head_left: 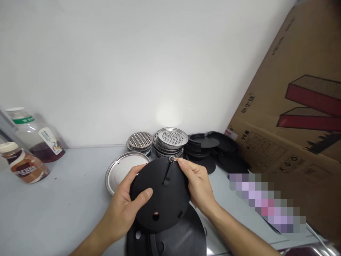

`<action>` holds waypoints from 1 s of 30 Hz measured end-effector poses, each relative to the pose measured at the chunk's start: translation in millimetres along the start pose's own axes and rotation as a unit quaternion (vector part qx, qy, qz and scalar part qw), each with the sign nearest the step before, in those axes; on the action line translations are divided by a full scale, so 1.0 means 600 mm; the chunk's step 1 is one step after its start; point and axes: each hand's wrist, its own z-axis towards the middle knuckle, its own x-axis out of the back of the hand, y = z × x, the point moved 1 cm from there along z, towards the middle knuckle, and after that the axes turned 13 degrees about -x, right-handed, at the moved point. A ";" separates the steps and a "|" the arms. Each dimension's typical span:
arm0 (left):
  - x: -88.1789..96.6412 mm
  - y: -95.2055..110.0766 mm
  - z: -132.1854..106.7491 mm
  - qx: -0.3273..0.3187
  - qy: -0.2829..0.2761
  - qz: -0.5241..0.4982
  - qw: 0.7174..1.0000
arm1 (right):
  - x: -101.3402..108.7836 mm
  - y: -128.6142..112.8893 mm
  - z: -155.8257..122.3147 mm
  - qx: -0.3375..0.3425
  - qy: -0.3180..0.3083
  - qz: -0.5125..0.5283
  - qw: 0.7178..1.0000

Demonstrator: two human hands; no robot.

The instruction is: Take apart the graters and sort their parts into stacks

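A round black disc [162, 195] with a slot and small holes is held tilted above the table between both hands. My left hand [125, 208] grips its left edge, thumb on the face. My right hand [195, 186] holds the right edge, and its fingertips pinch a small metal clip [173, 159] at the top of the slot. Under the disc lie more black discs [173, 238] in a loose pile. A silver round plate [119, 172] lies flat just behind my left hand.
Stacks of perforated metal discs [170, 140] and black round covers [205, 144] stand against the white wall. Two drink bottles [29, 153] lie at the far left. A large cardboard box [298, 117] leans at the right.
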 end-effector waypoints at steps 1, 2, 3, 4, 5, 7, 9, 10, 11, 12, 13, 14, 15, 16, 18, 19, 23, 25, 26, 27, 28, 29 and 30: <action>0.000 0.000 0.000 0.009 -0.003 -0.016 1.000 | 0.000 -0.003 -0.001 -0.006 -0.012 0.000 1.000; -0.002 -0.001 0.000 0.021 -0.006 -0.028 0.999 | -0.001 -0.007 -0.002 -0.008 -0.022 -0.004 1.000; -0.004 -0.001 -0.001 0.033 -0.009 -0.036 0.999 | -0.005 -0.010 -0.004 -0.005 -0.026 -0.013 1.000; -0.006 -0.002 -0.001 0.044 -0.011 -0.039 0.998 | -0.009 -0.012 -0.006 0.004 -0.028 -0.026 0.999; -0.009 -0.002 -0.002 0.052 -0.011 -0.040 0.998 | -0.013 -0.016 -0.008 0.016 -0.028 -0.040 0.999; -0.013 -0.003 -0.002 0.051 -0.003 -0.037 0.998 | -0.014 -0.026 -0.006 0.044 -0.015 -0.055 0.997; -0.010 -0.004 -0.001 0.035 0.023 -0.023 0.999 | 0.007 -0.044 0.003 0.080 0.030 -0.052 0.995; -0.004 -0.003 0.002 0.022 0.039 -0.006 0.999 | 0.027 -0.055 0.011 0.095 0.058 -0.057 0.992; 0.004 -0.001 0.005 0.004 0.057 0.018 0.998 | 0.053 -0.066 0.021 0.109 0.086 -0.076 0.987; 0.014 0.002 0.010 -0.021 0.075 0.048 0.996 | 0.083 -0.075 0.031 0.111 0.103 -0.126 0.980; 0.024 0.007 0.015 -0.050 0.091 0.086 0.991 | 0.113 -0.080 0.041 0.085 0.094 -0.176 0.976; 0.032 0.014 0.023 -0.081 0.104 0.130 0.983 | 0.141 -0.081 0.051 0.035 0.059 -0.226 0.972; 0.038 0.023 0.031 -0.113 0.112 0.178 0.971 | 0.165 -0.077 0.058 -0.017 0.019 -0.279 0.960; 0.038 0.034 0.042 -0.150 0.114 0.225 0.956 | 0.184 -0.070 0.063 -0.055 -0.025 -0.334 0.941; 0.022 0.058 0.071 -0.250 0.085 0.303 0.915 | 0.201 -0.052 0.068 -0.103 -0.100 -0.423 0.895; 0.005 0.069 0.090 -0.313 0.052 0.325 0.891 | 0.201 -0.043 0.068 -0.115 -0.129 -0.454 0.874; -0.103 0.082 0.187 -0.527 -0.150 0.316 0.775 | 0.184 -0.029 0.065 -0.119 -0.167 -0.505 0.838; -0.165 0.064 0.239 -0.571 -0.213 0.350 0.712 | 0.180 -0.035 0.065 -0.088 -0.142 -0.527 0.833; -0.194 0.050 0.263 -0.567 -0.242 0.384 0.688 | 0.179 -0.038 0.065 -0.069 -0.127 -0.540 0.829; -0.221 0.033 0.284 -0.553 -0.262 0.418 0.671 | 0.179 -0.041 0.066 -0.053 -0.115 -0.553 0.824; -0.246 0.015 0.302 -0.523 -0.281 0.454 0.664 | 0.178 -0.042 0.068 -0.040 -0.105 -0.564 0.818; -0.267 -0.004 0.317 -0.490 -0.290 0.485 0.664 | 0.178 -0.042 0.069 -0.031 -0.095 -0.574 0.813; -0.283 -0.022 0.329 -0.470 -0.291 0.502 0.665 | 0.177 -0.041 0.070 -0.023 -0.085 -0.583 0.808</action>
